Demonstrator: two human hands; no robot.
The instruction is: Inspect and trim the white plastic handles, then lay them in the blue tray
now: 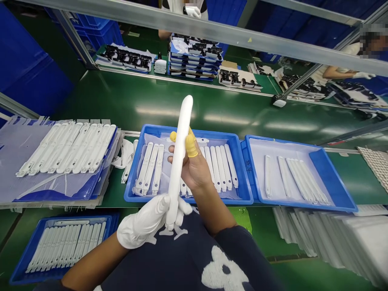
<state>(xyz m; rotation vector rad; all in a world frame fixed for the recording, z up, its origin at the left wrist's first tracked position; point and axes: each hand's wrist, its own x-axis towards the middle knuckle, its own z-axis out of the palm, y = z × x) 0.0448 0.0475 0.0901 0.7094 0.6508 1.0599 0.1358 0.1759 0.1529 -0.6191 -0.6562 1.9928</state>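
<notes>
A long white plastic strip (180, 157) with a rounded end is held up before me, tilted slightly to the right at its top. My left hand (145, 220), in a white glove, grips its lower end. Around its middle are the fingers of my right hand (197, 167), bare except for yellow finger cots on some fingertips. Behind and below both hands stands a blue tray (189, 199) lined with thin film, where several similar white strips (221, 167) lie side by side. The held strip and my right hand hide part of that tray.
To the right is another blue tray (339, 173) with several strips. A stack of blue sheets (57, 196) bearing strips stands at the left, above a lower blue tray (18, 270). Across a metal rail (212, 30), people work near stacked trays of black parts (195, 60).
</notes>
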